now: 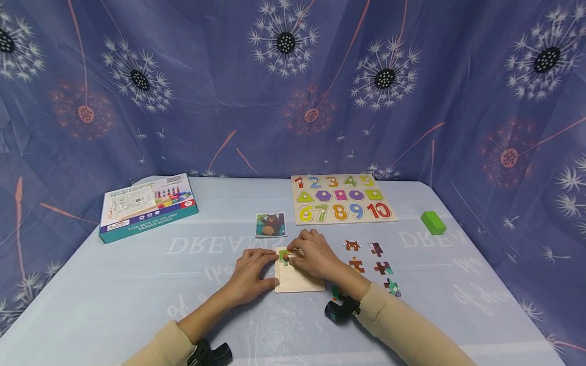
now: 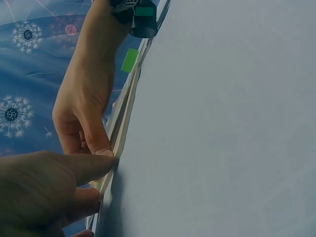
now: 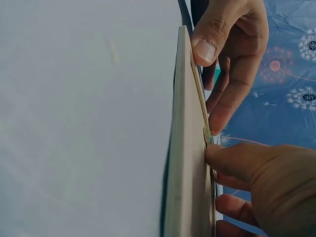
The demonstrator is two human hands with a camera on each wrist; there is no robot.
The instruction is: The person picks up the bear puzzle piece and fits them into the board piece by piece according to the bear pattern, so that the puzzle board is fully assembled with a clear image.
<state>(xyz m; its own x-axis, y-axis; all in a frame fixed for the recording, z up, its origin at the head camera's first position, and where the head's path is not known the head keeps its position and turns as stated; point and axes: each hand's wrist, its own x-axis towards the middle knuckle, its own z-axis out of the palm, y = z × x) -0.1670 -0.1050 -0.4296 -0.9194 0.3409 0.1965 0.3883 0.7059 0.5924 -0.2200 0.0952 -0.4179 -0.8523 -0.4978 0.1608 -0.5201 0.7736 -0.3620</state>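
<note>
A square wooden puzzle board point(image 1: 299, 279) lies in front of me, with a green and brown puzzle piece point(image 1: 285, 256) in its far left corner. My left hand point(image 1: 248, 274) rests along the board's left side, thumb near the close corner and fingers by the far one. With thumb and fingers my right hand point(image 1: 313, 256) pinches the puzzle piece at that corner and partly covers it. In the right wrist view the board point(image 3: 183, 123) appears edge-on, the left thumb point(image 3: 205, 50) against its side. Both hands point(image 2: 81, 113) meet close together in the left wrist view.
Several loose puzzle pieces point(image 1: 357, 264) lie right of the board, some behind the right forearm. A bear picture card point(image 1: 270, 225) lies beyond it. Farther back are a number board point(image 1: 340, 200), a bead box point(image 1: 148, 208) on the left and a green block point(image 1: 433, 222) on the right.
</note>
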